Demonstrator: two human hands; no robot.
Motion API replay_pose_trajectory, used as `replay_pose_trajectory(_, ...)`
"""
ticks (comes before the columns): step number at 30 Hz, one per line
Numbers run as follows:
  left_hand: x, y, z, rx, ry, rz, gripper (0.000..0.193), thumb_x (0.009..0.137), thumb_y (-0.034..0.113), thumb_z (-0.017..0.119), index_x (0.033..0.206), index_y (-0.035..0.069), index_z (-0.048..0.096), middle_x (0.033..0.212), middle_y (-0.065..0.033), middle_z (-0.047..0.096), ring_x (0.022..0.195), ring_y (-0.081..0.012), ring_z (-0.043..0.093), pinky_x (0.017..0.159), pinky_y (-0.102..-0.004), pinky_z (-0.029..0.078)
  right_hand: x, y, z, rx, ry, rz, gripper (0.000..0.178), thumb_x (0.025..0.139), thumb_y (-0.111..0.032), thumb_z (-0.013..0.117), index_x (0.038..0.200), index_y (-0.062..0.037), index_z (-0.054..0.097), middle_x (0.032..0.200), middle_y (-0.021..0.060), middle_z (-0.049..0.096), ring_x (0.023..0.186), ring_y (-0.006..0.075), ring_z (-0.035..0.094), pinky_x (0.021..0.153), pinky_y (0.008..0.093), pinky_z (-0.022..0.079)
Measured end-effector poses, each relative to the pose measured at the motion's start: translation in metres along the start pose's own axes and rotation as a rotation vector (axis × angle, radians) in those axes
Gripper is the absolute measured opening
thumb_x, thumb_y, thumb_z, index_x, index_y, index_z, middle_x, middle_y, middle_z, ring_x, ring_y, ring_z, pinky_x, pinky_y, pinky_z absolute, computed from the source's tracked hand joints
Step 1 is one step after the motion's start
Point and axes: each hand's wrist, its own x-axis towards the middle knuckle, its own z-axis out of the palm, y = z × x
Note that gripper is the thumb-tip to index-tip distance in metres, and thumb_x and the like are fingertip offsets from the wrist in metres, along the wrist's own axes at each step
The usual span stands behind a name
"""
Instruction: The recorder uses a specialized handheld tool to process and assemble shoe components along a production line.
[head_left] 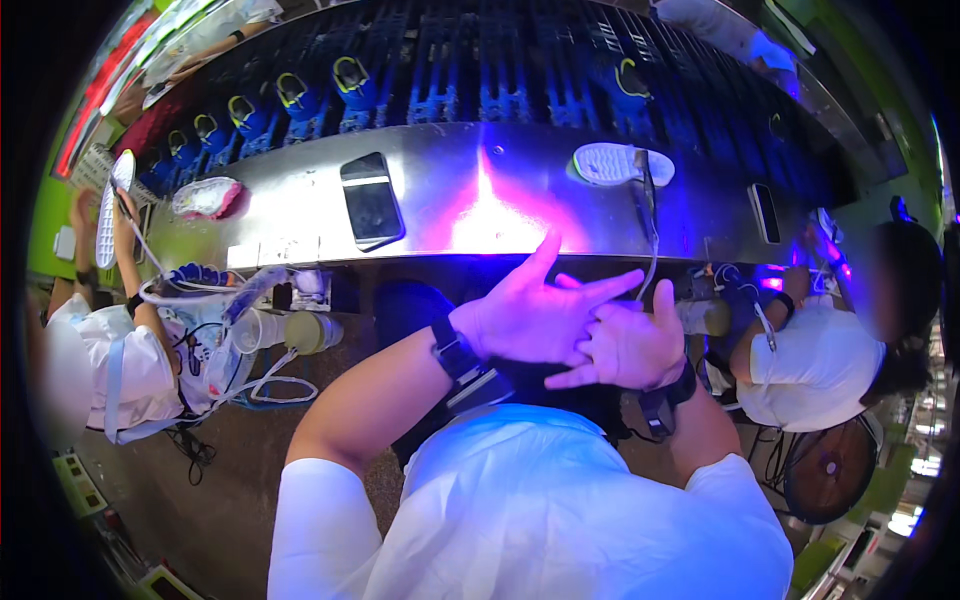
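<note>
My left hand (525, 315) and my right hand (640, 345) meet in front of the metal bench's near edge, under purple light. Their spread fingers overlap and touch, with nothing visible held in either. A black wristband with a small device circles each wrist. Beyond them on the bench (420, 160) lies a white shoe sole (605, 163). Resting against that sole is a slim tool (645, 175) whose cord runs down over the edge. Left of the hands, a dark phone (372, 205) lies flat.
Blue-lit conveyor slats carry several dark shoes (352, 82) behind the bench. A white and pink sole (207, 197) lies left; another phone (765, 212) lies right. Co-workers sit on both sides, the left one holding a sole (108, 225). White hoses and a cup-shaped container (312, 332) hang below.
</note>
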Motion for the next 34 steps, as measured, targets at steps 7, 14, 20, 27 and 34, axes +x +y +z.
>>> replay_pose_trajectory(7, 0.009, -0.040, 0.016, -0.189, -0.194, -0.173, 0.140, 0.056, 0.111, 0.020, 0.167, 0.026, 0.013, 0.170, -0.0033, 0.023, 0.146, -0.0254, 0.034, 0.122, -0.0463, 0.019, -0.037, 0.018, 0.007, 0.092, -0.235, 0.157, 0.127, 0.077, -0.094, 0.043, 0.163, -0.0244, -0.017, 0.173, 0.0064, 0.000, 0.158, 0.0345, 0.013, 0.119, 0.0733, 0.018)
replay_pose_trajectory(14, 0.016, -0.016, 0.004, -0.056, -0.218, -0.101, 0.132, 0.064, 0.108, 0.023, 0.166, 0.025, 0.021, 0.164, -0.0013, 0.032, 0.142, -0.0247, 0.039, 0.118, -0.0435, 0.027, -0.025, 0.001, -0.011, 0.066, -0.235, 0.100, 0.126, 0.079, -0.090, 0.050, 0.164, -0.0239, -0.016, 0.171, 0.0093, 0.012, 0.156, 0.0366, 0.020, 0.117, 0.0751, 0.020)
replay_pose_trajectory(20, 0.005, 0.033, 0.011, 1.262, 0.605, -0.229, 0.074, 0.099, 0.043, 0.068, 0.159, 0.013, 0.036, 0.126, -0.0138, 0.063, 0.112, -0.0266, 0.063, 0.079, -0.0382, 0.057, 0.029, -0.008, -0.054, -0.137, 0.342, -0.079, 0.057, 0.105, -0.035, 0.058, 0.155, -0.0158, 0.039, 0.142, 0.0101, 0.054, 0.126, 0.0283, 0.058, 0.112, 0.0566, 0.045)
replay_pose_trajectory(27, -0.130, 0.080, -0.065, 2.254, 2.250, 0.337, 0.084, 0.088, 0.045, 0.075, 0.149, -0.003, 0.043, 0.123, -0.0271, 0.064, 0.114, -0.0407, 0.061, 0.094, -0.0518, 0.052, 0.078, -0.053, -0.106, -0.735, 0.639, -0.459, 0.022, 0.102, -0.019, 0.064, 0.120, -0.0062, 0.066, 0.102, 0.0027, 0.068, 0.087, 0.0130, 0.067, 0.074, 0.0304, 0.055)
replay_pose_trajectory(34, -0.130, 0.101, -0.058, 1.809, 2.419, -0.268, 0.096, 0.080, 0.065, 0.074, 0.143, -0.004, 0.048, 0.126, -0.0280, 0.060, 0.123, -0.0418, 0.056, 0.101, -0.0570, 0.049, 0.103, -0.118, -0.124, -2.135, 0.995, -0.446, 0.036, 0.096, -0.038, 0.061, 0.087, -0.0064, 0.074, 0.084, 0.0226, 0.069, 0.077, 0.0412, 0.069, 0.072, 0.0548, 0.053)
